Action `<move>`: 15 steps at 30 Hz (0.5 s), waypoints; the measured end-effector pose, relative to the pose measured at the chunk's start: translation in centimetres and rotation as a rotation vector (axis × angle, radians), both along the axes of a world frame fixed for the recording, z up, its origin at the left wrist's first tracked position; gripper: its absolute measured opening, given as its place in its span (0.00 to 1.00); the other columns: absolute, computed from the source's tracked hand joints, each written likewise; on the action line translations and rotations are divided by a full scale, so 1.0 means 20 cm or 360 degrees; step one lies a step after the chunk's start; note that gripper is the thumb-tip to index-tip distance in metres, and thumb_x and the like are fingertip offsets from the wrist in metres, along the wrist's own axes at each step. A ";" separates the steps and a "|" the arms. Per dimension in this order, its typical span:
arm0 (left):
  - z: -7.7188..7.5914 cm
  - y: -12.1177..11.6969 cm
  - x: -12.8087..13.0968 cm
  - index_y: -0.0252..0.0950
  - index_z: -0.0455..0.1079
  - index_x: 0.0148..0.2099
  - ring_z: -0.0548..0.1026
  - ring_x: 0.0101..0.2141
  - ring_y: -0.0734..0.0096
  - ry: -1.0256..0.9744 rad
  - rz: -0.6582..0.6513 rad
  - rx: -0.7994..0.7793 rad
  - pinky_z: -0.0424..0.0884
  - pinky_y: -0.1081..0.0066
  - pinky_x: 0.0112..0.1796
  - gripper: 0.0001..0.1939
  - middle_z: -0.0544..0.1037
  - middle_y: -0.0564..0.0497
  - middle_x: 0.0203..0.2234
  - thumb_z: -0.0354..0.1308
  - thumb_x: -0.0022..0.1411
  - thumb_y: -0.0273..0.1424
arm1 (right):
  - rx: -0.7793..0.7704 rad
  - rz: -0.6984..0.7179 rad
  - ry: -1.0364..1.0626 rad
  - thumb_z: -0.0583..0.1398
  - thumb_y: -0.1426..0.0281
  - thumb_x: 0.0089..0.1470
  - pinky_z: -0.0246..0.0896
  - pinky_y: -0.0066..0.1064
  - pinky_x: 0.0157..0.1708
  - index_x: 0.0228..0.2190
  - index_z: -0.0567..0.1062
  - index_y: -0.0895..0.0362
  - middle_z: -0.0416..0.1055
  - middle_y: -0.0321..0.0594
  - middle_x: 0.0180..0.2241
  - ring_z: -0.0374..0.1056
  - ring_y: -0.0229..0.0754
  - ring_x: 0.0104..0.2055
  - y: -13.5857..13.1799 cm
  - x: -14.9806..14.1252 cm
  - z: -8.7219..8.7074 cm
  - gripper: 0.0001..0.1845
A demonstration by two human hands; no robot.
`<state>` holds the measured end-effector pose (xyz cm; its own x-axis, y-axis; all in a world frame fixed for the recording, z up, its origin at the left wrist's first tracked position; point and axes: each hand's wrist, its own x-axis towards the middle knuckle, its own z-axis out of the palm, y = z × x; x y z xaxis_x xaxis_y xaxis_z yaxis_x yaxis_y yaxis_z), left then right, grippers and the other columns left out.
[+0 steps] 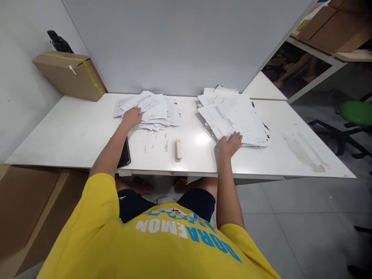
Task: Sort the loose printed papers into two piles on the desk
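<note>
My left hand (132, 117) lies on the near left edge of a loose pile of printed papers (155, 106), fingers stretched over the top sheets. My right hand (229, 145) rests on the near edge of a second, wider paper pile (232, 116), thumb and fingers apart. Sheets in both piles overlap at uneven angles, and some edges stick out. Between the piles, closer to me, a cream-coloured stapler (178, 150) sits on the white table (194, 164). Neither hand touches it. A dark flat device (124, 155) is partly hidden under my left forearm.
A taped cardboard box (71, 75) stands at the table's back left corner, with a black object (59, 42) behind it. A grey panel (180, 46) closes off the back. To the right are a green stool (356, 113) and another desk with a box (337, 27).
</note>
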<state>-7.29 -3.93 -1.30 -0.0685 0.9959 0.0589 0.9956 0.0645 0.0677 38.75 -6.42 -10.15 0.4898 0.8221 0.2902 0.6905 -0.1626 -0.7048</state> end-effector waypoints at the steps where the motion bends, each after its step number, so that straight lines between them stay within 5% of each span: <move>1: -0.01 0.01 0.00 0.27 0.59 0.68 0.61 0.66 0.47 -0.0022 -0.0017 -0.0041 0.60 0.56 0.61 0.31 0.61 0.33 0.67 0.42 0.70 0.40 | 0.0002 0.0003 0.0004 0.52 0.68 0.53 0.36 0.60 0.68 0.62 0.63 0.65 0.53 0.59 0.69 0.43 0.57 0.73 0.00 0.00 0.00 0.35; 6: -0.05 0.03 -0.04 0.24 0.45 0.74 0.46 0.71 0.46 -0.0062 -0.0090 -0.0209 0.48 0.57 0.67 0.46 0.46 0.32 0.72 0.47 0.67 0.53 | 0.0005 0.0014 0.0039 0.52 0.68 0.52 0.35 0.61 0.68 0.60 0.66 0.65 0.55 0.59 0.68 0.44 0.58 0.73 0.00 -0.01 0.00 0.33; 15: -0.09 -0.01 -0.03 0.26 0.44 0.74 0.45 0.71 0.48 -0.0084 -0.0086 -0.0100 0.45 0.55 0.67 0.43 0.45 0.35 0.73 0.44 0.69 0.51 | 0.0010 0.0006 0.0077 0.52 0.68 0.51 0.36 0.60 0.68 0.57 0.68 0.65 0.55 0.59 0.68 0.45 0.57 0.72 -0.01 0.00 0.00 0.32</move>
<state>-7.81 -4.16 -3.12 -0.0161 0.9999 -0.0062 0.9929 0.0167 0.1176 38.70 -6.55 -10.10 0.5001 0.8223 0.2713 0.6561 -0.1553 -0.7385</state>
